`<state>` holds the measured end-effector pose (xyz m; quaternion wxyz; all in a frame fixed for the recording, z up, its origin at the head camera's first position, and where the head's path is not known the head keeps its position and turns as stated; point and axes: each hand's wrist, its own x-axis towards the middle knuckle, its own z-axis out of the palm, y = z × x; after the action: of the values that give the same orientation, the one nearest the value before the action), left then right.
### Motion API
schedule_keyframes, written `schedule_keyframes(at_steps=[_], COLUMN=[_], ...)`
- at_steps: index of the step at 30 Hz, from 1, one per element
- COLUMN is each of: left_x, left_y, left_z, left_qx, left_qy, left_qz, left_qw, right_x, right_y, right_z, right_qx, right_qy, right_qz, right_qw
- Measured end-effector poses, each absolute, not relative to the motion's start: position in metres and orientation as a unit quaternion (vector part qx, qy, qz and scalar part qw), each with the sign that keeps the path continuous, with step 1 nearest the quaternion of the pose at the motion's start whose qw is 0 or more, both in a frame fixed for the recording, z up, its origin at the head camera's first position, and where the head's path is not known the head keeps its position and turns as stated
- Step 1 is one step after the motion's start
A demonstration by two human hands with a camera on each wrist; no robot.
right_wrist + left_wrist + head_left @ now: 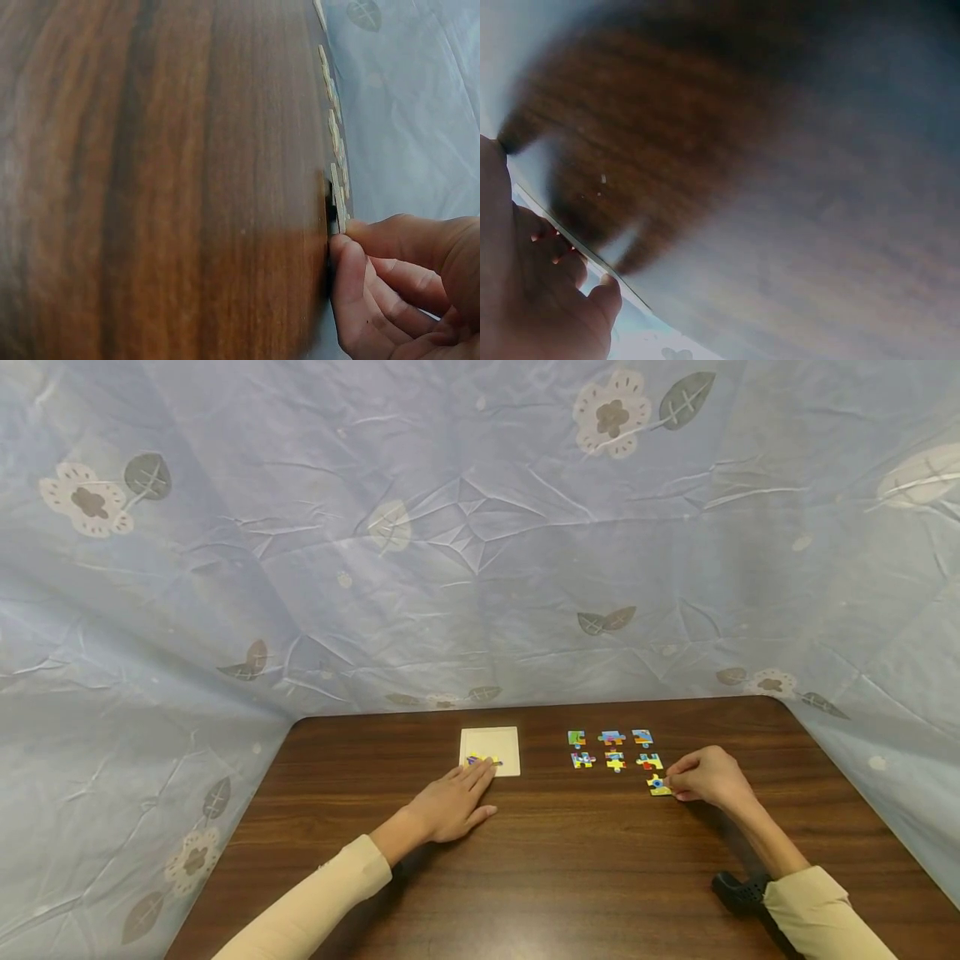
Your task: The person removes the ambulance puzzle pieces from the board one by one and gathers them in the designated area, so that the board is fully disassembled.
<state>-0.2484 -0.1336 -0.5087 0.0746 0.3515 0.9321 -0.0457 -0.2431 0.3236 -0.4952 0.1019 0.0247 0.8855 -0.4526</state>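
My left hand (450, 803) lies with its fingers extended over the lower edge of a cream square puzzle tray (491, 739). Under and beside the fingertips are yellow and purple puzzle pieces (495, 762), partly hidden by the hand. In the left wrist view, the left hand (562, 300) shows at the lower left edge. My right hand (708, 777) pinches a yellow puzzle piece with a blue spot (657, 784) between thumb and fingers. The right wrist view shows that piece (339, 199) edge-on, tilted up at the fingertips of the right hand (397, 285).
Several loose puzzle pieces (613, 761) lie in two rows between the tray and my right hand. A dark wooden table (555, 877) carries everything. Flowered pale cloth (480, 568) hangs behind and at the sides. A black strap-like object (738, 892) sits by the right wrist.
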Motion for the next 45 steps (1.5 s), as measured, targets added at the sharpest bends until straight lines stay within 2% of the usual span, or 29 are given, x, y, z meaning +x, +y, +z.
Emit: schedule_keyframes(at_steps=[9, 24, 31, 39, 45], left_x=[-0.25, -0.244, -0.243, -0.245, -0.25], left_y=[-0.135, -0.135, -0.135, -0.133, -0.134], left_z=[-0.509, -0.513, -0.514, -0.514, -0.513], left_qx=[0.351, 0.346, 0.346, 0.343, 0.345], left_qy=[0.933, 0.935, 0.935, 0.936, 0.935], left_qz=[-0.048, -0.042, -0.04, -0.035, -0.033], left_qw=[0.067, 0.068, 0.072, 0.079, 0.074], right_x=[-0.247, -0.246, -0.251, -0.274, -0.291], right_y=[0.319, 0.326, 0.323, 0.281, 0.229], right_z=[-0.493, -0.497, -0.478, -0.432, -0.416], right_qx=[0.038, 0.015, -0.023, -0.087, -0.143], right_qy=[0.905, 0.903, 0.905, 0.905, 0.887], right_qz=[-0.414, -0.418, -0.421, -0.415, -0.438], right_qw=[0.085, 0.096, 0.063, -0.001, -0.002])
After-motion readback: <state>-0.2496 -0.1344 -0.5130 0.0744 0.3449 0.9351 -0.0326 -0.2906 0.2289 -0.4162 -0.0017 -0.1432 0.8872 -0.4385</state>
